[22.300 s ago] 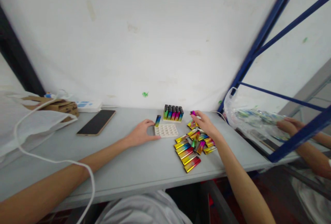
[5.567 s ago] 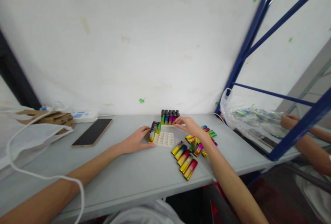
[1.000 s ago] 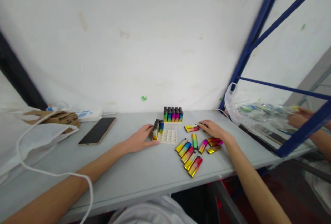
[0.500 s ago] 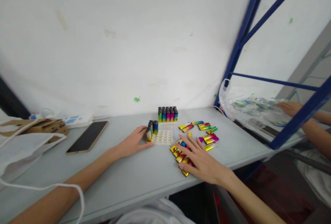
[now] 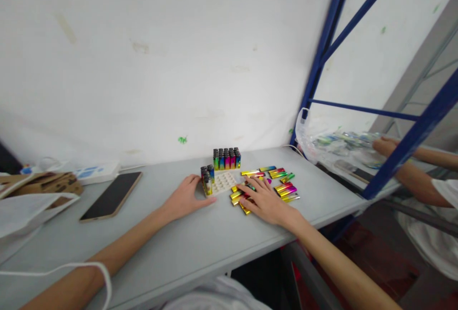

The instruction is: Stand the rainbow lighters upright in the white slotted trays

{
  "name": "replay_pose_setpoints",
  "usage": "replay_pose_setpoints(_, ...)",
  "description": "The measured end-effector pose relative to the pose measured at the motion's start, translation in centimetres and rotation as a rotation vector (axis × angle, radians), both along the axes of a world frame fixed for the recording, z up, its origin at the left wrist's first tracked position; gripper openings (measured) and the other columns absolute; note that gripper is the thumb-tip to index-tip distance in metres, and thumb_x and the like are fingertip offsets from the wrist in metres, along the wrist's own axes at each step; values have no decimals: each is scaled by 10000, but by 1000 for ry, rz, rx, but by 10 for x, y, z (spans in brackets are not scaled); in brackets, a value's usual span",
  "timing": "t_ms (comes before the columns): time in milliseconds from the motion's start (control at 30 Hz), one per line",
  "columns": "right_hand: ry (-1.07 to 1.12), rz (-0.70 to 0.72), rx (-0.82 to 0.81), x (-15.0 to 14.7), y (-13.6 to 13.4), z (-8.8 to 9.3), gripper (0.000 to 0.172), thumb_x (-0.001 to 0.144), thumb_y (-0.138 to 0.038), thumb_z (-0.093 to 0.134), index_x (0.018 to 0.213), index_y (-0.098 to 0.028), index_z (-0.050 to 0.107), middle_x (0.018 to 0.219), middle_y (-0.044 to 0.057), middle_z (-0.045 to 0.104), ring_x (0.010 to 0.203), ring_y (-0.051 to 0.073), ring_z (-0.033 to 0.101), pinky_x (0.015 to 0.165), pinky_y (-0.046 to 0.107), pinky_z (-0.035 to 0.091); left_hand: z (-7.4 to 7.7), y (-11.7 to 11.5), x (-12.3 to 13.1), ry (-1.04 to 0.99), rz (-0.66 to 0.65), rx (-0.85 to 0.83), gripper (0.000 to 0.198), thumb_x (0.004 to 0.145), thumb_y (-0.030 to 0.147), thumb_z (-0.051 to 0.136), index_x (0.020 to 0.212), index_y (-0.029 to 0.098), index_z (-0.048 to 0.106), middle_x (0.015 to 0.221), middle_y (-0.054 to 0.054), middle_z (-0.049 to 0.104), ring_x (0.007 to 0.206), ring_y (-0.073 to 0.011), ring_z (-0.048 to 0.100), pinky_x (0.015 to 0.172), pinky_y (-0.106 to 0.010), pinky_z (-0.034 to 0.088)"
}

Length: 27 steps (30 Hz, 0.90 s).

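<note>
A white tray with rows of round holes (image 5: 227, 181) lies on the table, its left end filled with several upright lighters (image 5: 207, 182), metallic-coloured with black tops. My left hand (image 5: 184, 199) rests at that end, thumb and fingers apart, the fingertips beside the standing lighters; whether they touch is unclear. To the right of the tray, my right hand (image 5: 266, 200) lies spread over a heap of loose gold, red and multicoloured lighters (image 5: 236, 197), hiding part of it. More loose lighters (image 5: 285, 189) lie just beyond its fingers. Behind the tray stands a packed block of upright lighters (image 5: 226, 160).
A dark phone (image 5: 111, 196) lies at left, near cardboard (image 5: 53, 185), a white bag (image 5: 26, 207) and a white power strip (image 5: 98, 170). A blue metal frame (image 5: 318, 69) rises at right. Beyond it, another person's hands (image 5: 388, 150) are near plastic-wrapped items (image 5: 343, 143).
My right hand has moved away from the table's front edge, and the near loose lighters have shifted closer to the tray with it. The tray now sits slightly turned. The view has swung slightly.
</note>
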State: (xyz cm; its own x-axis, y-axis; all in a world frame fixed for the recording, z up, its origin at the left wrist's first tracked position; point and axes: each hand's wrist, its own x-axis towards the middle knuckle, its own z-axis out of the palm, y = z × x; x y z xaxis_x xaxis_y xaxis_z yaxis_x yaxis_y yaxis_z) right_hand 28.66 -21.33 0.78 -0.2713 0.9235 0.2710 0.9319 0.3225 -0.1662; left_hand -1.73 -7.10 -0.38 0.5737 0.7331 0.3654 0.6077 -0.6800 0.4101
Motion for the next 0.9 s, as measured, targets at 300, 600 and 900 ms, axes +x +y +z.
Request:
replay_pose_setpoints(300,16,-98,57,79,-46,8,572,1099,-551,566,1624,-326,572,1709,171,491,1620,393,409,1317,727,278,9,7,-16,-8,-63,-88,732,804,791,769,1226,193,750,1384,-178,700,1314,-422,677,1209,-541,526)
replay_pose_setpoints(600,15,114,-132,12,-58,9,679,1094,-659,539,1727,-463,392,1844,32,287,1699,416,233,1354,737,111,34,8,-49,72,-152,-166,683,804,683,843,1290,213,753,1470,-149,687,1340,-403,678,1229,-519,521)
replay_pose_setpoints(900,-36,17,-126,-6,-6,13,641,1159,-611,381,1724,-312,435,1830,123,310,1696,385,252,1325,752,194,31,-2,-41,18,-195,-191,770,809,683,845,1397,207,702,1476,-162,694,1346,-409,693,1218,-507,543)
